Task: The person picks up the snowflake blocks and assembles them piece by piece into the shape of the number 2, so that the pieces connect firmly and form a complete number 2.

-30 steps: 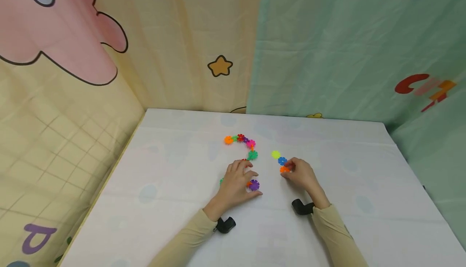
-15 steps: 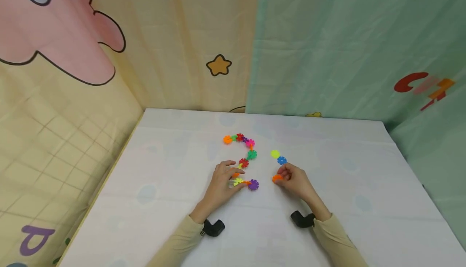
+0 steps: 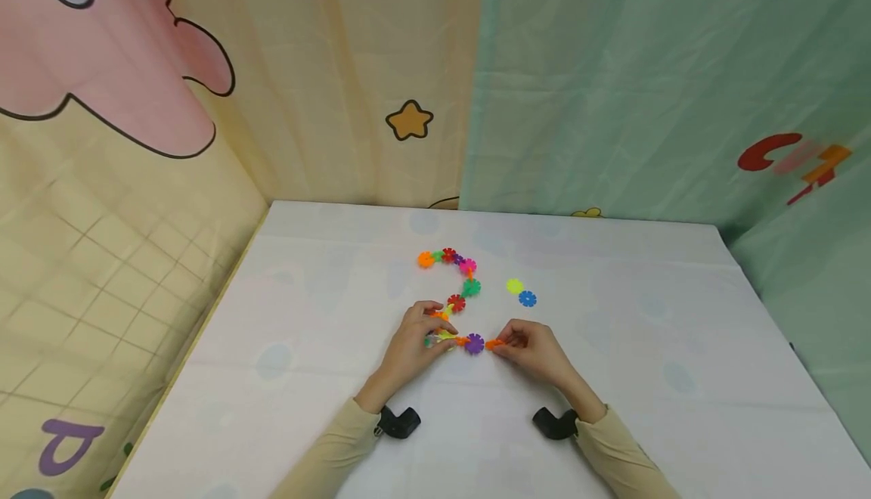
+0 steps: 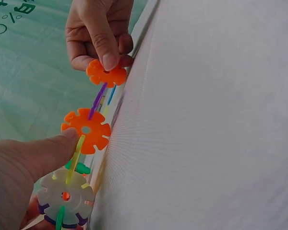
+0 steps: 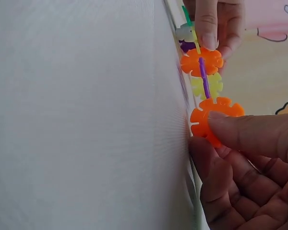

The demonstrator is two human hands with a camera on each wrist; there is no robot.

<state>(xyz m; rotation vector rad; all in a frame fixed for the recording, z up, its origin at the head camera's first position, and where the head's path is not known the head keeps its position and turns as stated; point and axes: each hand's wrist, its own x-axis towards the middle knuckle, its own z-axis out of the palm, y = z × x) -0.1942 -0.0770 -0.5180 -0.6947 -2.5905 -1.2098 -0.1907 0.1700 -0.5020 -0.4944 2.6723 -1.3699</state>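
Note:
A curved chain of colourful plastic snowflake discs (image 3: 471, 288) lies on the table, each disc slotted into its neighbour. My left hand (image 3: 410, 340) pinches the chain near its close end, the thumb on an orange disc (image 4: 97, 136) beside a pale translucent disc (image 4: 72, 191). Part of the chain is hidden behind that hand. From this orange disc a purple disc (image 3: 474, 344) sticks out to the right. Between thumb and fingers, my right hand (image 3: 534, 349) holds another orange snowflake disc (image 5: 200, 125), its edge right at the purple disc's rim.
Loose yellow (image 3: 515, 286) and blue (image 3: 527, 299) snowflake discs lie beyond my right hand. Black wrist mounts (image 3: 555, 423) sit at both sleeves. The white-covered table (image 3: 680, 317) meets printed curtains (image 3: 612, 91) at its back and sides.
The right hand has taken the orange disc from beside the blue one and brought it left and nearer, up to the purple disc. The left hand has shifted left and pinches the chain.

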